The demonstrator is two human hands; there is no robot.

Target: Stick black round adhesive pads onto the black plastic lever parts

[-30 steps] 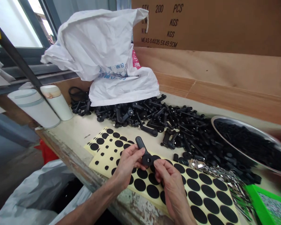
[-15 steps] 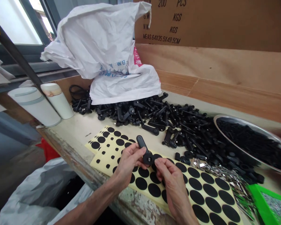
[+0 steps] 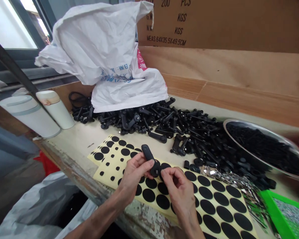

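Note:
My left hand (image 3: 136, 171) is closed around a black plastic crank handle (image 3: 147, 155), thumb on top. The handle tilts, its slim end up and its round hub toward my right hand. A small metallic spot shows in the hub. My right hand (image 3: 178, 191) is closed in a pinch right at the hub's edge. What its fingertips hold, if anything, is hidden. Beneath both hands lies a pale yellow sticker sheet (image 3: 169, 212) with rows of black round stickers. Bare spots with small black dots show on its left part.
A heap of black crank handles (image 3: 159, 118) spreads under a white sack (image 3: 129, 93). At the right are a metal bowl (image 3: 225, 127) of black parts, loose metal pieces (image 3: 235, 182) and a green tray (image 3: 271, 202). Two pale flasks (image 3: 31, 116) (image 3: 58, 111) stand left.
The view has shifted slightly, so the scene sits a little further left. My left hand still holds the crank handle, and my right hand stays pinched beside its hub.

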